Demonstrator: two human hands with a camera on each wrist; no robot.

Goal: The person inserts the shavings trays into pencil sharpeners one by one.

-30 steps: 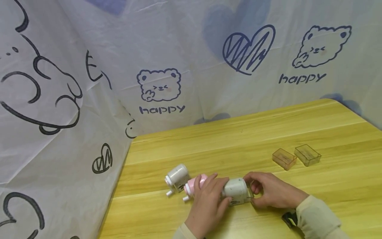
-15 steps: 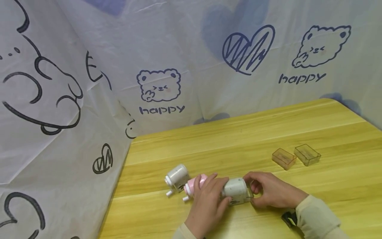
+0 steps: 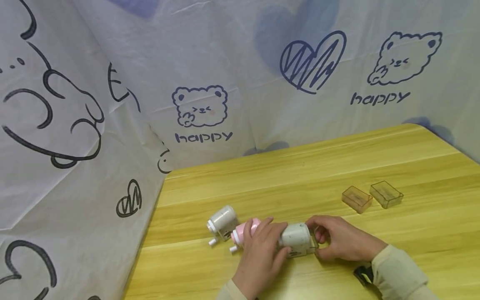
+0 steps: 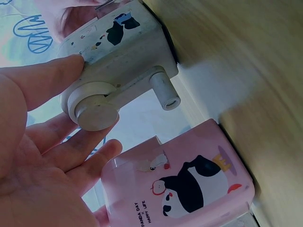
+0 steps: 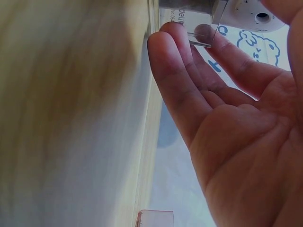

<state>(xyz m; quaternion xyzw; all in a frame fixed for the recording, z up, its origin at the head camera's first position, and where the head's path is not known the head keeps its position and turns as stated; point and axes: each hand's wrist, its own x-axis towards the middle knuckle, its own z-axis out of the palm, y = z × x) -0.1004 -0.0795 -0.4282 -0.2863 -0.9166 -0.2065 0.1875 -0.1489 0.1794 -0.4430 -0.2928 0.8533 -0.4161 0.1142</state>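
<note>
My left hand (image 3: pixel 260 258) grips a white crank pencil sharpener (image 3: pixel 296 235) at its crank end. In the left wrist view the thumb lies on the sharpener's printed side, with fingers behind its round white crank hub (image 4: pixel 97 111). At the opposite end, my right hand (image 3: pixel 346 239) pinches the clear shavings drawer (image 3: pixel 313 245), which sticks out a little from the body. Beside the left fingers lies a pink pencil sharpener (image 4: pixel 189 175) with a panda print, partly covered by that hand in the head view.
Another white pencil sharpener (image 3: pixel 223 221) lies left of the pink one. Two separate clear drawers, one orange-tinted (image 3: pixel 357 200) and one greyish (image 3: pixel 386 194), sit farther back on the right of the wood-grain table (image 3: pixel 300 179). A printed cloth (image 3: pixel 240 62) hangs behind and to the left.
</note>
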